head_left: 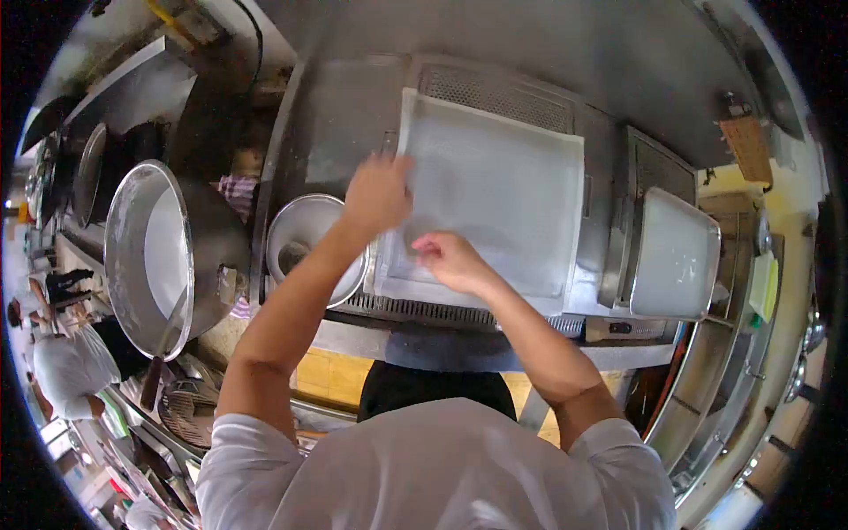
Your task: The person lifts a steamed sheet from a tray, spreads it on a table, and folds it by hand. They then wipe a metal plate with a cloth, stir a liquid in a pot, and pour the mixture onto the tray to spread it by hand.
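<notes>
A large rectangular tray lined with a whitish translucent sheet [503, 194] lies flat on the metal counter. Over its left edge is my left hand [378, 194], blurred, with its fingers curled; what they hold, if anything, cannot be made out. My right hand [449, 260] is above the tray's lower left part, its fingers bent towards the thumb, and nothing can be made out between them. Just left of the tray stands a round metal bowl [306, 212] with something small and dark inside, partly covered by my left forearm.
A big metal pot [148, 256] with pale contents and a long-handled utensil [168, 336] stands at the left. To the right is a smaller white-filled tray [676, 256]. A perforated metal panel [495, 93] lies behind the lined tray. Another person [75, 367] is at the far left.
</notes>
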Demonstrator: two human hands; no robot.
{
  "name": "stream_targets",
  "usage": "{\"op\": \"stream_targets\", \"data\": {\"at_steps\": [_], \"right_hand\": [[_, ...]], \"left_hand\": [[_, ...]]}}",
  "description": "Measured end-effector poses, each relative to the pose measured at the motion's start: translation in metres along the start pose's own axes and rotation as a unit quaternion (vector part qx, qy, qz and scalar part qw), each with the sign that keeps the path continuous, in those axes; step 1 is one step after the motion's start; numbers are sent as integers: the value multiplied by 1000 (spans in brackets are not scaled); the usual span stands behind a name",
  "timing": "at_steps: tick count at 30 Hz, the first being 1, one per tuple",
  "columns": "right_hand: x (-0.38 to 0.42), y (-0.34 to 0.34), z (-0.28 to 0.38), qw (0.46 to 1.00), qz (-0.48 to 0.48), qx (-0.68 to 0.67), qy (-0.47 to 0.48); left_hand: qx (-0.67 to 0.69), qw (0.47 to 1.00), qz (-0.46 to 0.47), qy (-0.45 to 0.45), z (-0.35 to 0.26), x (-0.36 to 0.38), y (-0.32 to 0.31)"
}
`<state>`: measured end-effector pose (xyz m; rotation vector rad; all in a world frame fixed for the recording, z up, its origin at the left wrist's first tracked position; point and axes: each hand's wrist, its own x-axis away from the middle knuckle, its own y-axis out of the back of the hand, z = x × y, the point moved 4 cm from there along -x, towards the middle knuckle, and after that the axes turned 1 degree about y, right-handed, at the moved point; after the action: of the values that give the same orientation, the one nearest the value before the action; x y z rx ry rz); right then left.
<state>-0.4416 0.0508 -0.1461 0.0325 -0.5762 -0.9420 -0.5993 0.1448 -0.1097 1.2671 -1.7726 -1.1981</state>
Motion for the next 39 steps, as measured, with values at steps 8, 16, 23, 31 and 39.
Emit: {"op": "stream_targets", "data": {"at_steps": [8, 16, 23, 31, 39], "right_hand": [[80, 31, -22, 905, 22, 423, -34], [169, 135, -106, 881, -74, 431, -180], [93, 260, -88, 917, -348, 188, -42], [-37, 345, -93, 818, -395, 405, -103], [-32, 314, -106, 796, -384, 467, -2]], "left_hand": [[-108, 972, 182, -101, -73, 126, -35], [-62, 980, 187, -5, -74, 117, -24], [131, 990, 14, 41, -127, 113, -20], [236, 965, 3, 114, -168, 165, -26], [253, 955, -32, 153, -155, 209, -31]]}}
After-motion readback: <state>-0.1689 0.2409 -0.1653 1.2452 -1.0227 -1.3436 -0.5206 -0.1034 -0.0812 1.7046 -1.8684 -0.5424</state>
